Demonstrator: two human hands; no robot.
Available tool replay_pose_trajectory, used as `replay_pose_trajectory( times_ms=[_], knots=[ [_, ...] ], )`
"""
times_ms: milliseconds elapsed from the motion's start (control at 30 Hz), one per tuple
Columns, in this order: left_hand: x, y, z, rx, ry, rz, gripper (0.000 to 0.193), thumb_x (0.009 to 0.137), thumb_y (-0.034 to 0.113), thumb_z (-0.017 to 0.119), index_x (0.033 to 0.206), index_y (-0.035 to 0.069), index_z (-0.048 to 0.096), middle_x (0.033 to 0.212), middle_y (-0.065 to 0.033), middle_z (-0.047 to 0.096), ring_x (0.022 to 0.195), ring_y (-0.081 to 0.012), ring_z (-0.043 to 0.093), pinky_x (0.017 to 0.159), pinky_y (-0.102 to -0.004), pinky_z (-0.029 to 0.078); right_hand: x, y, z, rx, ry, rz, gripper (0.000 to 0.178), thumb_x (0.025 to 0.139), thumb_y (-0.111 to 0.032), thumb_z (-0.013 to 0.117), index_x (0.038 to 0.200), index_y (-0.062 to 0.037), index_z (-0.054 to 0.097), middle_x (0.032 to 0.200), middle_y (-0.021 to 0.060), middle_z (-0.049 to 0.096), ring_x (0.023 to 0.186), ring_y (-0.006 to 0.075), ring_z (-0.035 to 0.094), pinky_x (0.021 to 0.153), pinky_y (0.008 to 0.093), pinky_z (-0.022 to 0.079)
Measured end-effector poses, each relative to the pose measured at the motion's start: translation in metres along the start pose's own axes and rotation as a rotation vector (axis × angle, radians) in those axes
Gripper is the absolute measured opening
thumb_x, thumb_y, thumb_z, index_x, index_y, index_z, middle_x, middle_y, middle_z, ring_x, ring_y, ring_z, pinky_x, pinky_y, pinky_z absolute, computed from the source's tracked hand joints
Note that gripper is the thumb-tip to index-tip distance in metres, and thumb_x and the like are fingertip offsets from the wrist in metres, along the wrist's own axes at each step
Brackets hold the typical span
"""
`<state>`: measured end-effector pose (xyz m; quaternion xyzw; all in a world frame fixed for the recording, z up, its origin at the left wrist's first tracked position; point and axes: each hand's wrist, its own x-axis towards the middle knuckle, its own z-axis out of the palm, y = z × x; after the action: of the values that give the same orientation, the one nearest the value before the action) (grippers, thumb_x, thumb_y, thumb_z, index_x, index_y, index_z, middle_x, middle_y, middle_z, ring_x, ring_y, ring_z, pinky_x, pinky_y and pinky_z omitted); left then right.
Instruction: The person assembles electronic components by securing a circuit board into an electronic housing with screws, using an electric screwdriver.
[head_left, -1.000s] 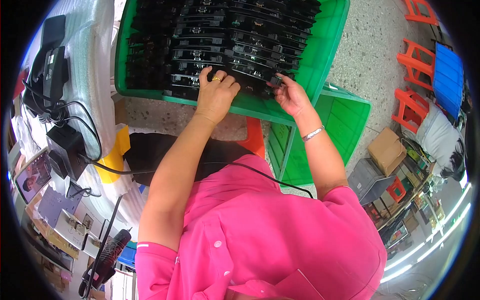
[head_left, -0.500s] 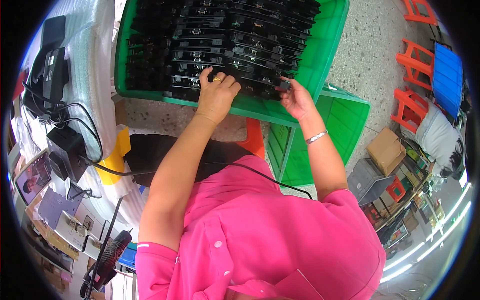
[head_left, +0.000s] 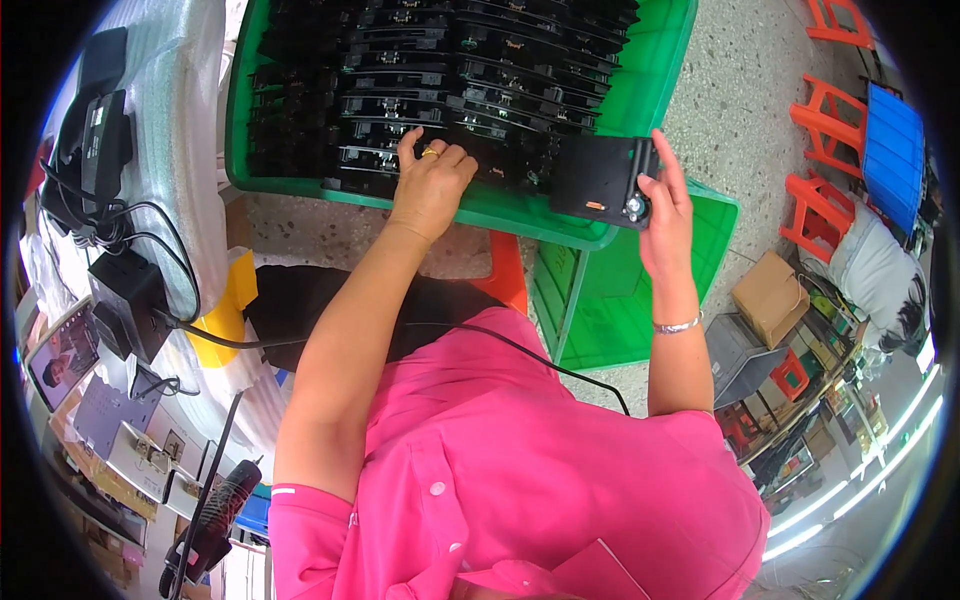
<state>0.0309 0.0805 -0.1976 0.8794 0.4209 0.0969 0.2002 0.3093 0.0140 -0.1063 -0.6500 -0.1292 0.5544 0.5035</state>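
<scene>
A green crate (head_left: 645,90) is packed with tight rows of thin black plastic parts (head_left: 400,78) standing on edge, with small metal pieces along them. My left hand (head_left: 432,185) has its fingers bent over the near end of the rows, closed against a black part there; the fingertips are partly hidden. At the crate's near right corner, my right hand (head_left: 668,205) grips one flat black part (head_left: 595,178) by its right edge. This part is a rectangular plate with a silver round piece and a small copper-coloured contact near its lower edge.
A second green crate (head_left: 620,300) stands below on the speckled floor (head_left: 745,70). Orange stools (head_left: 832,125) and a blue bin (head_left: 893,150) are at the right. Foam-wrapped stock (head_left: 178,130) with black adapters and cables lies left. A black cable (head_left: 520,340) crosses my lap.
My right hand has drawn a black part out of the rows to the right, turning its flat face into view. My left hand stays nearly where it was.
</scene>
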Motion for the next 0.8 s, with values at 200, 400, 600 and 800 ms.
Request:
replay_pose_trajectory(
  times_ms=[200,400,600,800],
  knots=[
    [0.0,0.0,0.0,-0.042,0.012,-0.017,0.007,0.081,0.009,0.064,0.085,0.013,0.068,0.085,-0.0015,0.06,0.096,-0.0209,0.06,0.111,-0.0528,0.028,-0.008,-0.011,0.008,-0.282,-0.088,-0.341,0.054,0.094,-0.001,0.056,0.147,-0.0048,0.043,0.112,0.0014,0.061,0.103,0.0087,0.057,0.09,0.0229,0.046],
    [0.001,-0.001,-0.001,-0.059,0.029,-0.021,0.004,0.082,0.012,0.066,0.085,0.012,0.067,0.086,-0.002,0.061,0.097,-0.0213,0.061,0.111,-0.0518,0.029,-0.005,-0.002,-0.012,-0.329,-0.307,-0.188,0.038,0.096,-0.007,0.063,0.132,-0.002,0.053,0.118,0.003,0.061,0.109,0.0124,0.057,0.094,0.0293,0.048],
    [0.001,-0.001,-0.001,-0.049,0.01,-0.033,0.005,0.082,0.014,0.067,0.087,0.012,0.067,0.089,-0.0019,0.062,0.099,-0.0214,0.061,0.111,-0.0511,0.029,0.008,0.026,-0.013,-0.549,-0.341,-0.364,0.028,0.09,0.004,0.064,0.117,-0.0029,0.061,0.117,0.0085,0.062,0.111,0.0195,0.062,0.1,0.0334,0.049],
    [0.001,0.001,-0.008,0.038,-0.004,-0.057,0.018,0.074,0.017,0.078,0.089,0.015,0.068,0.101,0.0025,0.065,0.106,-0.0193,0.059,0.107,-0.0507,0.03,0.019,0.049,0.0,-0.805,-0.36,-0.469,0.032,0.081,0.015,0.06,0.107,-0.002,0.062,0.119,0.0115,0.065,0.128,0.0289,0.058,0.107,0.0372,0.045]
  ],
)
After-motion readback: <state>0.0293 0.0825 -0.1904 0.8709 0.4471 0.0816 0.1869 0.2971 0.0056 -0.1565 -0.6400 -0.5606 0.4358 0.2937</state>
